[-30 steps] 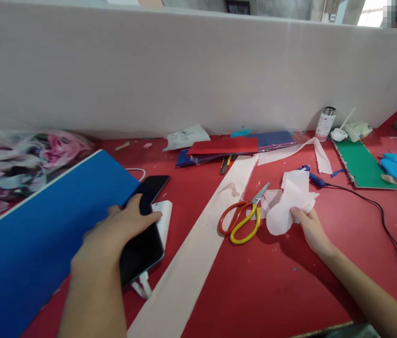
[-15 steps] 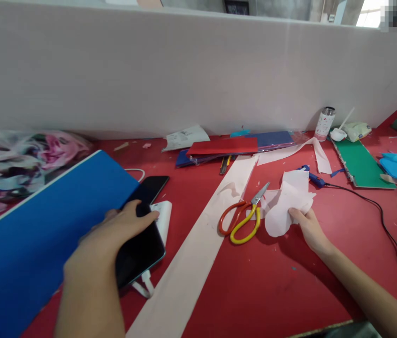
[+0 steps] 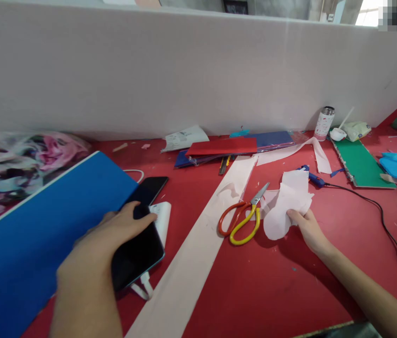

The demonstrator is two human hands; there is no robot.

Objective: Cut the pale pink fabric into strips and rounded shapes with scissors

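Observation:
My left hand [image 3: 110, 234] lies across a black-screened phone [image 3: 138, 256], its thumb along the right edge and its other fingers curled over the left side, partly hidden. A white cable plugs into the phone's lower end. Under and beside it is a white power bank [image 3: 163, 218], with a second dark phone [image 3: 151, 188] behind. Between thumb and fingers, my right hand [image 3: 307, 230] pinches pale pink cut pieces [image 3: 285, 211] with a rounded lower end, held just over the table. Left of them, scissors [image 3: 248, 216] with one red and one yellow handle rest partly on a long pale pink strip [image 3: 198, 249].
A blue board [image 3: 54, 211] stands at the left, before a clear bag of scraps [image 3: 19, 164]. Red and blue sheets [image 3: 223, 146] lie at the back by the partition [image 3: 184, 70]. To the right are a corded blue tool [image 3: 316, 180], a green board [image 3: 363, 164] and a bottle [image 3: 324, 124].
The left hand has shifted very slightly leftward over the phone. The pink pieces in the right hand have dipped a little; the scissors and strip stay put.

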